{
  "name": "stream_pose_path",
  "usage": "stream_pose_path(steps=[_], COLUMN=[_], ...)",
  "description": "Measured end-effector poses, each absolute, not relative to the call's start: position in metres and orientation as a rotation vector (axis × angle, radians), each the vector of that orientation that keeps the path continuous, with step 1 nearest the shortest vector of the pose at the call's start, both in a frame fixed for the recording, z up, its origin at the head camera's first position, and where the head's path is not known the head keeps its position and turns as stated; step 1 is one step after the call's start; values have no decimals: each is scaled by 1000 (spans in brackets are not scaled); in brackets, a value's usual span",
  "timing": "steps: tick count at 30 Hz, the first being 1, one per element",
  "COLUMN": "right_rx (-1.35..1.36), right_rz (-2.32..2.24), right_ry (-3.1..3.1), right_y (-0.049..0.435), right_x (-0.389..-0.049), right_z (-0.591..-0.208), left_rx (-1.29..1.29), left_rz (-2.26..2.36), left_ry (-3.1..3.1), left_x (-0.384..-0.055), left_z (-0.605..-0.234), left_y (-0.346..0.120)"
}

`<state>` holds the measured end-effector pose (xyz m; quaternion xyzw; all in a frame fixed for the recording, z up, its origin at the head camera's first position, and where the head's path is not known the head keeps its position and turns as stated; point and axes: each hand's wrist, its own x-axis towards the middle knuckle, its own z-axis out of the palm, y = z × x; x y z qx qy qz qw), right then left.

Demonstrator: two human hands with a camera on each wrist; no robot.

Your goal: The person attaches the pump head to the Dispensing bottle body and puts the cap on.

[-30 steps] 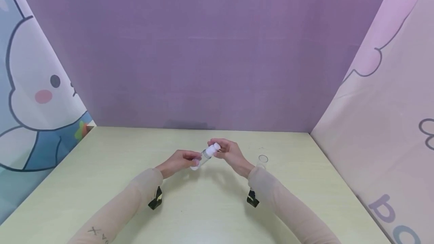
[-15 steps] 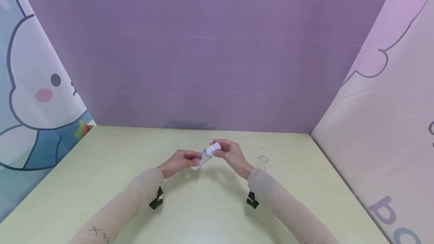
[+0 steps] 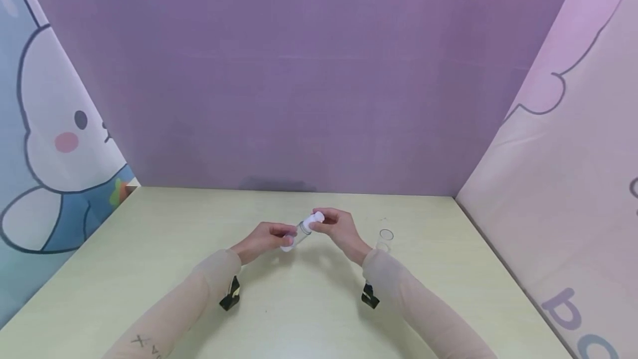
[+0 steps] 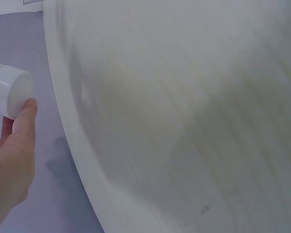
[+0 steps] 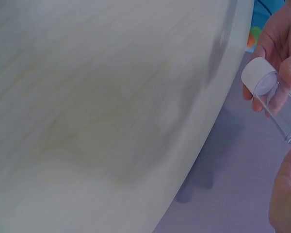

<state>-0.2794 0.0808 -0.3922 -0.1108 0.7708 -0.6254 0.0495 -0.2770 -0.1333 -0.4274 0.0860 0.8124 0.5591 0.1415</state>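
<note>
A clear bottle (image 3: pixel 301 231) with a white base and a white top is held tilted above the table, its top up toward the right. My left hand (image 3: pixel 266 239) grips it low down, fingers and thumb around the base end. My right hand (image 3: pixel 341 231) pinches the white top (image 3: pixel 317 217) between thumb and fingers. In the left wrist view the round white base (image 4: pixel 12 92) shows in the fingers. Seen from the right wrist, the body (image 5: pixel 281 109) is see-through, with the right hand (image 5: pixel 287 194) only partly in frame.
A clear, open-rimmed cylinder (image 3: pixel 386 231) stands on the pale table (image 3: pixel 224 204) just beyond my right wrist, partly hidden by the sleeve. A purple panel (image 3: pixel 319 82) rises at the table's back edge. Printed panels (image 3: pixel 563 193) flank both sides.
My right thumb has shifted up onto the white top, and the right fingers have moved slightly around it. The left hand keeps its grip with the bottle nearly in place.
</note>
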Motion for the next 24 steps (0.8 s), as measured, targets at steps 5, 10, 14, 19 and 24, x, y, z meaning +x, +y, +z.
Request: stream_pose_path(steps=[5, 10, 14, 19, 24], right_rx=[-305, -306, -299, -343, -475], right_rz=[-1915, -1929, -1936, -1962, -2031], right_ry=[2355, 2336, 2340, 2317, 2169], right_y=[80, 80, 80, 81, 83], right_x=[-280, -281, -280, -279, -279], right_z=[-393, -395, -396, -395, -394], left_rx=[266, 269, 287, 301, 307], left_rz=[1612, 1617, 1620, 1622, 1623], left_ry=[2350, 2344, 2337, 2329, 2327], left_x=[-277, -276, -276, -276, -273], left_z=[-426, -426, -427, -427, -425], left_y=[-133, -133, -133, -132, -133])
